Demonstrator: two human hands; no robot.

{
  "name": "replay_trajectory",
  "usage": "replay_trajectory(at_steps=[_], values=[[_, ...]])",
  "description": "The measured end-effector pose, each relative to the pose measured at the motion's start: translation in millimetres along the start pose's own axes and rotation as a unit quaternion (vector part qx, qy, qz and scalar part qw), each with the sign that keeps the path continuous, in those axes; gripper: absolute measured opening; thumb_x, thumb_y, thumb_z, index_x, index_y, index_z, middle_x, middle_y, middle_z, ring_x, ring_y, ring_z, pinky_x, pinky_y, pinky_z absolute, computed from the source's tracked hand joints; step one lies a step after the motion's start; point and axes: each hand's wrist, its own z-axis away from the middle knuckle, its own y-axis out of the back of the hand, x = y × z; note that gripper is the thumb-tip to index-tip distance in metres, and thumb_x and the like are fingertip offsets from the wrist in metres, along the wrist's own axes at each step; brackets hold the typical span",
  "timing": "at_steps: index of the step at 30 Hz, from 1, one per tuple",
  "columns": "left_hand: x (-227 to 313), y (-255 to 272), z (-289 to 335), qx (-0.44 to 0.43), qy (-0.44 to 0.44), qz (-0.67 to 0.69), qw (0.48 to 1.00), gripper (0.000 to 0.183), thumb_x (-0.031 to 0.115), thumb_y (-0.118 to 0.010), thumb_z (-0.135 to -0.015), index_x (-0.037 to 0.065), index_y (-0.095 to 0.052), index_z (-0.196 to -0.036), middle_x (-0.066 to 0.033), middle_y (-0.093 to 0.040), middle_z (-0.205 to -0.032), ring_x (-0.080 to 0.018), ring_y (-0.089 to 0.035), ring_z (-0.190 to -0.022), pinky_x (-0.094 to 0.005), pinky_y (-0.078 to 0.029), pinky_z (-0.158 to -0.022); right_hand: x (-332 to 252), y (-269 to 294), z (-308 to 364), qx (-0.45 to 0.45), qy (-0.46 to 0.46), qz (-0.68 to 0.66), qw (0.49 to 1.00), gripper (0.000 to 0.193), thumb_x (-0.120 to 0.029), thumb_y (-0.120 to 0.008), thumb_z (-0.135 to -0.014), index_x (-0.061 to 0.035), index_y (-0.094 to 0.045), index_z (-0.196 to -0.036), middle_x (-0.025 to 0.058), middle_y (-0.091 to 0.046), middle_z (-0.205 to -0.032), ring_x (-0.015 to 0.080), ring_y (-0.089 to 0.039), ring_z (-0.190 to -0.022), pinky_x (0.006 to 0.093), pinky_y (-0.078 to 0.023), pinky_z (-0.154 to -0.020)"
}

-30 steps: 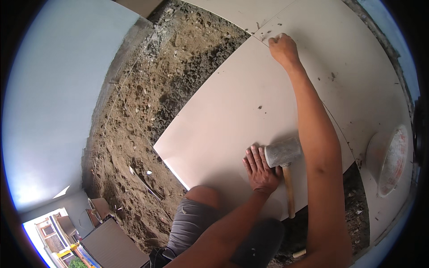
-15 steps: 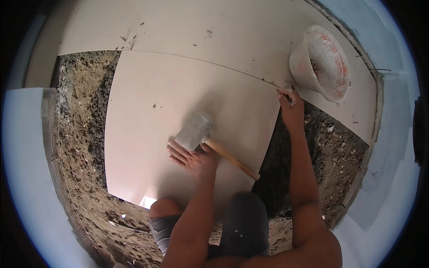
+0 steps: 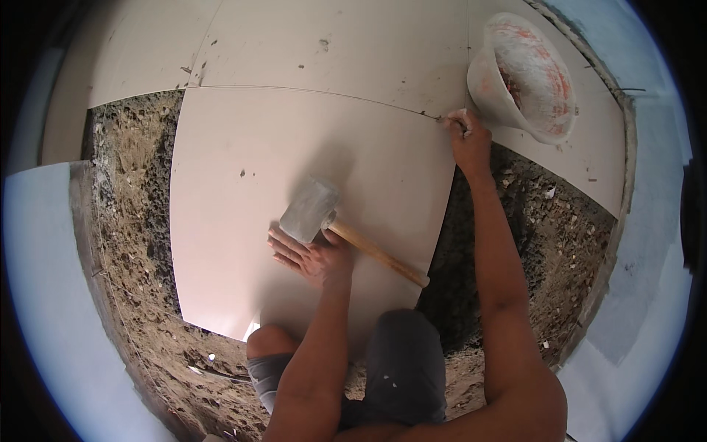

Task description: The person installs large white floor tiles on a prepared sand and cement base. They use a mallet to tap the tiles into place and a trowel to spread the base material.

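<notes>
My left hand (image 3: 313, 258) lies flat with its fingers apart on a large cream floor tile (image 3: 243, 243). Against those fingers rests the grey head of a mallet (image 3: 309, 208), its wooden handle slanting toward the tile's right edge. Out at the tile's far right corner, my right hand (image 3: 471, 144) is closed in a pinch over the joint between tiles. Some whitish matter shows at its fingertips, too small to name. Just beyond that hand a whitish bucket (image 3: 482, 85) with reddish smears inside leans over on a neighbouring tile.
Rough soil and dark mortar (image 3: 460, 243) lie exposed right of the tile, with more bare ground (image 3: 136, 214) along its left side. Other cream tiles (image 3: 265, 40) extend beyond it. Pale blue walls (image 3: 51, 280) border both sides, and a thin string runs along the left one.
The whole view has shifted slightly. My right hand stays at the joint with its fingers pinched, having moved only a little. The left hand and the mallet keep their places on the tile.
</notes>
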Motion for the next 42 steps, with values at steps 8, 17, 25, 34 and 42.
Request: replay_trajectory(at_steps=[8, 17, 25, 34, 42], values=[[2, 3, -1, -0.009, 0.001, 0.009, 1.0, 0.084, 0.049, -0.04, -0.096, -0.003, -0.008, -0.153, -0.0223, -0.005, -0.161, -0.0407, -0.004, -0.149, -0.0542, -0.004, -0.12, 8, -1, -8, 0.009, 0.027, 0.0, 1.0, 0.008, -0.002, -0.061, -0.088, -0.0017, -0.064, -0.095, 0.0122, -0.071, -0.087, 0.0245, -0.07, -0.082, 0.0322, -0.052, -0.076], [3, 2, 0, 0.01, -0.002, 0.007, 1.0, 0.082, 0.049, -0.04, -0.096, -0.003, -0.009, -0.153, -0.0213, -0.008, -0.161, -0.0403, -0.006, -0.149, -0.0539, -0.006, -0.12, -3, 1, -10, 0.018, 0.067, 0.005, 0.998, 0.005, -0.001, -0.063, -0.086, -0.0012, -0.063, -0.091, 0.0131, -0.07, -0.085, 0.0297, -0.069, -0.082, 0.0356, -0.052, -0.073], [3, 2, -1, 0.003, 0.001, -0.008, 1.0, 0.088, 0.054, -0.041, -0.096, -0.008, -0.011, -0.152, -0.0227, -0.009, -0.161, -0.041, -0.007, -0.149, -0.0544, -0.008, -0.12, 1, 1, -6, 0.015, 0.067, 0.042, 0.997, 0.006, -0.002, -0.064, -0.086, -0.0026, -0.064, -0.091, 0.0125, -0.07, -0.086, 0.0308, -0.068, -0.082, 0.0373, -0.051, -0.075], [4, 4, -2, -0.007, 0.006, -0.008, 1.0, 0.088, 0.053, -0.041, -0.096, -0.008, -0.01, -0.152, -0.0226, -0.007, -0.161, -0.0402, -0.005, -0.149, -0.0542, -0.007, -0.12, 7, 0, -4, 0.009, 0.083, 0.05, 0.995, 0.007, -0.003, -0.063, -0.086, -0.0049, -0.065, -0.093, 0.0117, -0.069, -0.086, 0.0328, -0.066, -0.083, 0.0379, -0.05, -0.077], [3, 2, -1, -0.006, 0.005, -0.014, 1.0, 0.088, 0.053, -0.04, -0.096, -0.008, -0.01, -0.151, -0.0224, -0.007, -0.161, -0.0404, -0.005, -0.149, -0.0542, -0.007, -0.12, 15, 5, -4, 0.03, 0.064, 0.012, 0.997, 0.01, 0.0, -0.062, -0.087, -0.0032, -0.066, -0.096, 0.0131, -0.069, -0.092, 0.0267, -0.069, -0.087, 0.0334, -0.052, -0.075]])
